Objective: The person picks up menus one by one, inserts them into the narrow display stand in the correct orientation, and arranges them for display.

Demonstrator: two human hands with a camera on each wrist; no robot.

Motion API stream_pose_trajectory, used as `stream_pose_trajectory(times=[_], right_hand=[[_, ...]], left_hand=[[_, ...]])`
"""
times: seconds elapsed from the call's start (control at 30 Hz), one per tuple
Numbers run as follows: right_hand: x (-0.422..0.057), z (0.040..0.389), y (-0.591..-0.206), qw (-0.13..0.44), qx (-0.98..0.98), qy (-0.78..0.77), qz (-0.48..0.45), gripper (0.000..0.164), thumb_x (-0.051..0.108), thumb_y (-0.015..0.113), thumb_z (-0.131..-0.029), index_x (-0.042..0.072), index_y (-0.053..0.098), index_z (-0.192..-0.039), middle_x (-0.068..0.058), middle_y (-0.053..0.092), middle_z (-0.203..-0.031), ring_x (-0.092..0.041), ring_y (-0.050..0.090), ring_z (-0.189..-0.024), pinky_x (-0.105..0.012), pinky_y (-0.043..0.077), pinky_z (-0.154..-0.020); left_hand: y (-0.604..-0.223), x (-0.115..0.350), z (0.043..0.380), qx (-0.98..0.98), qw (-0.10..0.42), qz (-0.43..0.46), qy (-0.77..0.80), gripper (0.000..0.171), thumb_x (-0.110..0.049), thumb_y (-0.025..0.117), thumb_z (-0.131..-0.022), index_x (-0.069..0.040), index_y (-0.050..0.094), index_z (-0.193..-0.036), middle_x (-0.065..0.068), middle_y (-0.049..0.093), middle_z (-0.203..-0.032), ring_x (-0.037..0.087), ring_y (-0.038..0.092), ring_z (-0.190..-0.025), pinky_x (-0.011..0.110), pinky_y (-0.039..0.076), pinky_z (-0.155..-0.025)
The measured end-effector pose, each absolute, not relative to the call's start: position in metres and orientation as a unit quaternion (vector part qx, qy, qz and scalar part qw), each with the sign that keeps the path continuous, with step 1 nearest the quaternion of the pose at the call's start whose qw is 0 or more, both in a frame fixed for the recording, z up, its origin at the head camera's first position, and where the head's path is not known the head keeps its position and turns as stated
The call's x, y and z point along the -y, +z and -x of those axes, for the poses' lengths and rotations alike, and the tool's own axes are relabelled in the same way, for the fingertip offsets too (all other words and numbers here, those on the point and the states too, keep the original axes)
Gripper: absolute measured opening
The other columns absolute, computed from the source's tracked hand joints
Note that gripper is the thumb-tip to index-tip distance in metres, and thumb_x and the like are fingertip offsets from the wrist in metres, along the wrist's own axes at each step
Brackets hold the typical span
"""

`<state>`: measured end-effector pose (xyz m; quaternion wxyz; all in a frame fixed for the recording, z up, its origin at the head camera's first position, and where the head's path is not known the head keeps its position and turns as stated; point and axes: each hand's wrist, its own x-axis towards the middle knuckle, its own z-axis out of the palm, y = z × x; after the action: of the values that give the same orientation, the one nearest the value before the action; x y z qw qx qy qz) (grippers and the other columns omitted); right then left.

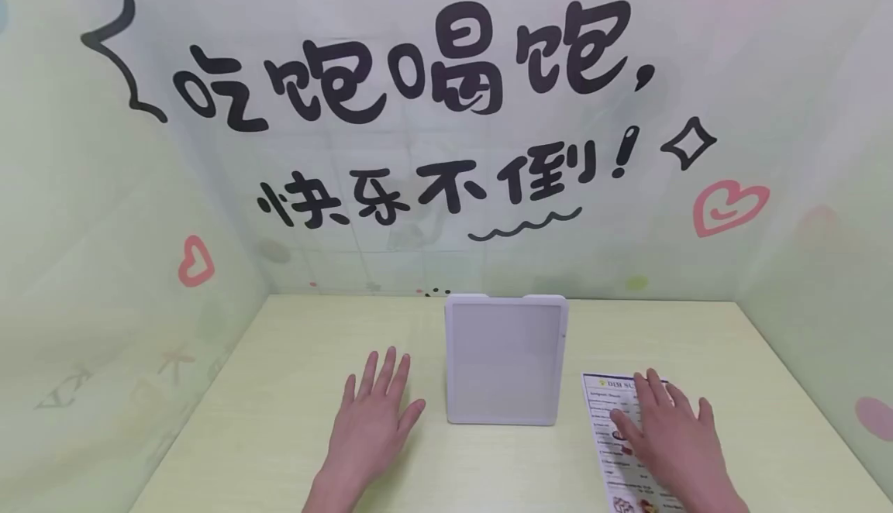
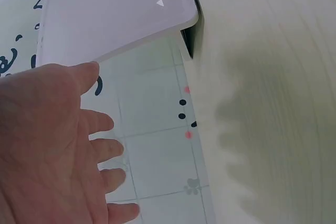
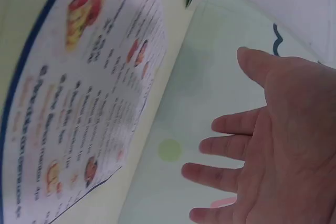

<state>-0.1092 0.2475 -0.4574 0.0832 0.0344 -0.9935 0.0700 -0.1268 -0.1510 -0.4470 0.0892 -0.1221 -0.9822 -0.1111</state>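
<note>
A white framed stand with a blank pale panel (image 1: 505, 362) stands upright on the table, between the two hands. To its left my left hand (image 1: 370, 428) hovers over the tabletop with fingers spread, its shadow showing below in the left wrist view. A printed menu sheet (image 1: 610, 447) headed "DIM SU…" lies to the right of the stand. Over that sheet is my right hand (image 1: 673, 439), fingers extended and palm down, hiding part of the print. The right wrist view shows small food pictures on the menu (image 3: 79, 114) and nothing in the palm.
The pale wood-grain table (image 1: 279, 389) meets a printed back wall (image 1: 391, 257) with large black Chinese characters. Side walls of the same printed cloth (image 1: 91, 304) enclose it left and right.
</note>
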Motion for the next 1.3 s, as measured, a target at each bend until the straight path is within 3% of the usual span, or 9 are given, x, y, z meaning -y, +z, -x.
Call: stream_pose_trajectory(times=[0.23,0.4,0.5,0.67,0.93,1.1,1.3], right_hand=[[-0.270,0.117,-0.463,0.003,0.996,0.080,0.036,0.074,0.041,0.071,-0.094,-0.017,0.049,-0.133,-0.035,0.052,-0.131,-0.057,0.052,-0.110,-0.078,0.036,-0.090],[-0.284,0.121,-0.468,-0.061,0.991,0.089,0.084,0.065,0.040,0.072,-0.092,-0.017,0.055,-0.119,-0.029,0.058,-0.110,-0.049,0.055,-0.095,-0.068,0.044,-0.078],[-0.290,0.123,-0.471,-0.083,0.987,0.095,0.102,0.061,0.041,0.071,-0.092,-0.015,0.057,-0.113,-0.023,0.058,-0.101,-0.042,0.054,-0.087,-0.064,0.046,-0.072],[-0.295,0.120,-0.476,-0.087,0.986,0.104,0.100,0.062,0.041,0.070,-0.093,-0.016,0.057,-0.113,-0.023,0.057,-0.101,-0.042,0.053,-0.088,-0.063,0.048,-0.069],[-0.293,0.117,-0.477,-0.089,0.985,0.106,0.104,0.066,0.041,0.070,-0.093,-0.019,0.055,-0.114,-0.025,0.056,-0.100,-0.044,0.053,-0.089,-0.062,0.049,-0.068],[-0.289,0.116,-0.473,-0.104,0.980,0.112,0.126,0.067,0.040,0.072,-0.093,-0.022,0.054,-0.111,-0.023,0.053,-0.095,-0.040,0.052,-0.085,-0.055,0.050,-0.065],[-0.287,0.118,-0.470,-0.126,0.974,0.117,0.151,0.064,0.039,0.074,-0.092,-0.021,0.057,-0.106,-0.021,0.049,-0.090,-0.038,0.049,-0.083,-0.049,0.049,-0.061]], left_hand=[[-0.439,0.141,0.116,0.984,0.055,0.116,-0.126,0.061,-0.048,0.053,-0.105,-0.008,0.051,-0.150,0.018,0.051,-0.151,0.046,0.047,-0.136,0.067,0.042,-0.103],[-0.437,0.133,0.111,0.980,0.069,0.142,-0.120,0.054,-0.044,0.058,-0.103,-0.004,0.061,-0.140,0.016,0.066,-0.130,0.039,0.065,-0.113,0.055,0.056,-0.084],[-0.437,0.127,0.110,0.977,0.062,0.167,-0.116,0.048,-0.040,0.063,-0.101,-0.003,0.066,-0.131,0.014,0.071,-0.115,0.034,0.070,-0.095,0.048,0.058,-0.070],[-0.438,0.114,0.108,0.972,0.049,0.206,-0.105,0.037,-0.035,0.069,-0.097,-0.005,0.070,-0.118,0.005,0.070,-0.089,0.025,0.067,-0.073,0.037,0.052,-0.056],[-0.441,0.082,0.103,0.958,0.041,0.271,-0.085,0.026,-0.038,0.072,-0.094,-0.013,0.065,-0.091,-0.005,0.055,-0.069,0.014,0.057,-0.060,0.028,0.041,-0.049],[-0.440,0.058,0.102,0.947,0.054,0.310,-0.061,0.028,-0.041,0.072,-0.093,-0.018,0.062,-0.082,-0.008,0.049,-0.066,0.010,0.051,-0.058,0.026,0.037,-0.046],[-0.436,0.034,0.109,0.938,0.034,0.338,-0.063,0.027,-0.041,0.070,-0.095,-0.020,0.061,-0.079,-0.011,0.053,-0.065,0.006,0.055,-0.062,0.025,0.038,-0.050]])
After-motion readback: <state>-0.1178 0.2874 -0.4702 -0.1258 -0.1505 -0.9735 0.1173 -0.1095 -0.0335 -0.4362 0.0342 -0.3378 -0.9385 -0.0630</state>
